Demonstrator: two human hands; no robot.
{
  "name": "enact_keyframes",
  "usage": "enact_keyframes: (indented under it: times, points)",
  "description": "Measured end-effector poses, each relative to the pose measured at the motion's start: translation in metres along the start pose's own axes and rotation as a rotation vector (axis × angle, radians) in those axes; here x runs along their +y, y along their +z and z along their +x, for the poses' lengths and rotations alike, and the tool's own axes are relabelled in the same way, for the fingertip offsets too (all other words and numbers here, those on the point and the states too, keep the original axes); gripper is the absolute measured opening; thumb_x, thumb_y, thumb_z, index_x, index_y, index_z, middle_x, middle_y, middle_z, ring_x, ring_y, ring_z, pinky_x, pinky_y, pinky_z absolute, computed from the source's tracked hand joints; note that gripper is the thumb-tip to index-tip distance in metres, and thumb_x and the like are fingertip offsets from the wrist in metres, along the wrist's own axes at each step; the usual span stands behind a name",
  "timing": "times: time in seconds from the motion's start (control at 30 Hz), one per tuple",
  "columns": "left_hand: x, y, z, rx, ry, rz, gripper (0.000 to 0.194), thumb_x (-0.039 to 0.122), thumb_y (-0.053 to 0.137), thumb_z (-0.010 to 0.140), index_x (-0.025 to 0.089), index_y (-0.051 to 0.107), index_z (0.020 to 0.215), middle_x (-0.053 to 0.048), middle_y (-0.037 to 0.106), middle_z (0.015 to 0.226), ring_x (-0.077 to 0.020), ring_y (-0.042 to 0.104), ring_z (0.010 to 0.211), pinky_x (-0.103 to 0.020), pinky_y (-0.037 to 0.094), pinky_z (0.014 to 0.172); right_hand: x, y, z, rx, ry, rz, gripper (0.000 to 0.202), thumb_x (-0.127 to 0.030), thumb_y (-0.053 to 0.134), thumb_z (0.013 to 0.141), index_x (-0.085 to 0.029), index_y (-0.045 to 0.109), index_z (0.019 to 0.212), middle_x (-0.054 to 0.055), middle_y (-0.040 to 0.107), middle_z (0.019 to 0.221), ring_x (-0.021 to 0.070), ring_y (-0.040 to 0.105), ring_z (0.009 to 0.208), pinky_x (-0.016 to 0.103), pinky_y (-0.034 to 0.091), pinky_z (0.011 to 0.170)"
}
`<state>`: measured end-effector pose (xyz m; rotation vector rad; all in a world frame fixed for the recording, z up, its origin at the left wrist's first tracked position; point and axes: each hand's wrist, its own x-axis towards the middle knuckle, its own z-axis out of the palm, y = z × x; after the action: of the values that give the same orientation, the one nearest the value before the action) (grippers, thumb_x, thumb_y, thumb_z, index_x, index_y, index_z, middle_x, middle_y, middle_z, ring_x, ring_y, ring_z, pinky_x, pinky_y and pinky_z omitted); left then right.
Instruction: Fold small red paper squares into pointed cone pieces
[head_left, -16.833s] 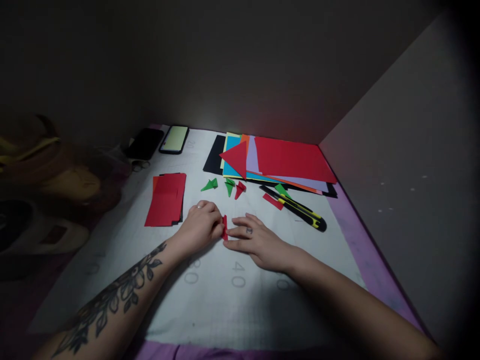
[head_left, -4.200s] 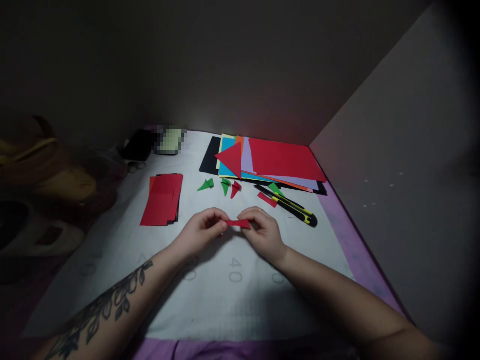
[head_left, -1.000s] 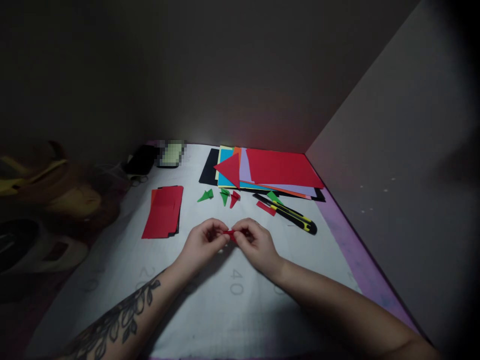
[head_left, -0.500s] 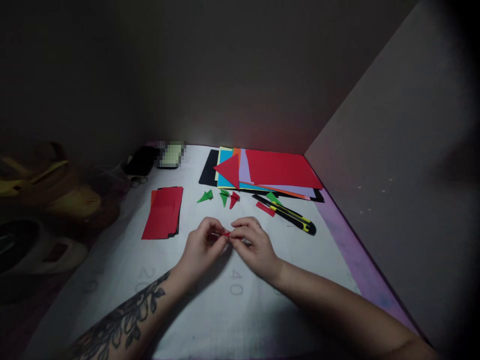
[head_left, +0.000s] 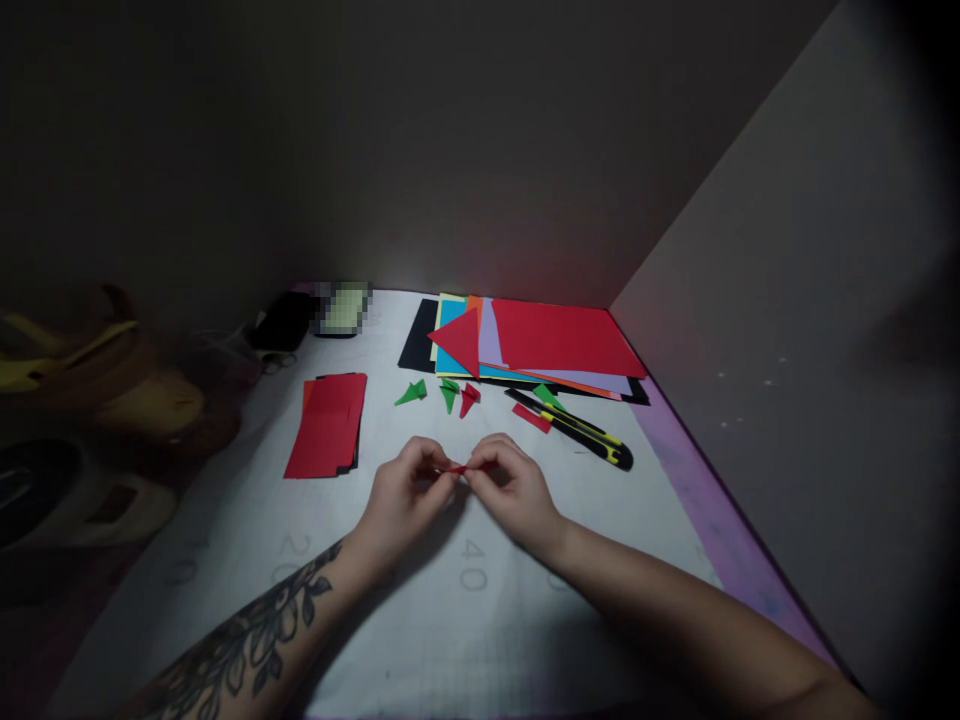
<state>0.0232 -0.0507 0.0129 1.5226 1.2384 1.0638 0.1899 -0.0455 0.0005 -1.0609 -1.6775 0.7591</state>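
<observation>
In the head view, the right hand [head_left: 525,495] has just curled its fingers in from a flatter reach, so both hands now seem to share fine control of one small piece. The left hand [head_left: 403,492] pinches it too, and the red paper [head_left: 460,469] shows as a sliver between the fingertips. Beyond them lie folded green pieces [head_left: 411,392] and a folded red piece [head_left: 469,399]; the cutter [head_left: 592,438] rests past the right hand

The left hand [head_left: 405,490] and right hand [head_left: 517,495] hide most of the small red paper [head_left: 460,469]. Pixelation obscures the phone [head_left: 343,308]. The white object [head_left: 142,500] and yellow-brown object [head_left: 161,400] are dim, blurred and cut by the left edge. The cutter [head_left: 592,436] partly covers the green scrap [head_left: 550,396]. The bottom edge crops the left forearm [head_left: 300,600].
</observation>
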Motion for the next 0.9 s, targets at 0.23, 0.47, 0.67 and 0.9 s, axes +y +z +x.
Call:
enact_keyframes:
  times: [0.23,0.47,0.67,0.9]
  points:
    - [0.002,0.001,0.003,-0.017,0.01,-0.018,0.011,0.022,0.063,0.079,0.02,0.054,0.085,0.0,0.063,0.081,-0.0136,0.064,0.075,-0.024,0.05,0.068,0.004,0.002,0.001,0.009,0.211,0.162,0.006,-0.017,0.061,0.075,-0.02,0.057,0.073,0.0,0.061,0.073,0.0146,0.06,0.068,0.025,0.05,0.063]
    - [0.0,0.0,0.003,0.017,0.009,-0.077,0.011,0.024,0.063,0.08,0.019,0.054,0.085,0.001,0.063,0.079,-0.0125,0.062,0.071,-0.023,0.049,0.066,0.004,0.002,-0.003,0.006,0.129,0.091,0.008,-0.014,0.059,0.077,-0.021,0.057,0.075,0.001,0.06,0.078,0.0155,0.06,0.076,0.025,0.05,0.066]
    - [0.003,-0.001,0.005,0.038,-0.058,-0.149,0.012,0.023,0.065,0.077,0.018,0.054,0.079,0.003,0.059,0.071,-0.0102,0.056,0.065,-0.021,0.044,0.06,0.003,0.005,-0.004,-0.002,0.187,0.064,0.007,-0.019,0.062,0.078,-0.021,0.058,0.083,0.0,0.062,0.081,0.0155,0.061,0.076,0.026,0.051,0.068]
    - [-0.001,0.001,0.01,0.045,-0.187,-0.289,0.026,0.022,0.065,0.074,0.021,0.044,0.089,0.006,0.06,0.065,-0.0096,0.056,0.06,-0.02,0.041,0.058,0.009,0.006,0.0,0.084,0.271,0.175,0.017,-0.018,0.062,0.075,-0.023,0.049,0.086,-0.003,0.06,0.079,0.014,0.059,0.072,0.026,0.047,0.066]
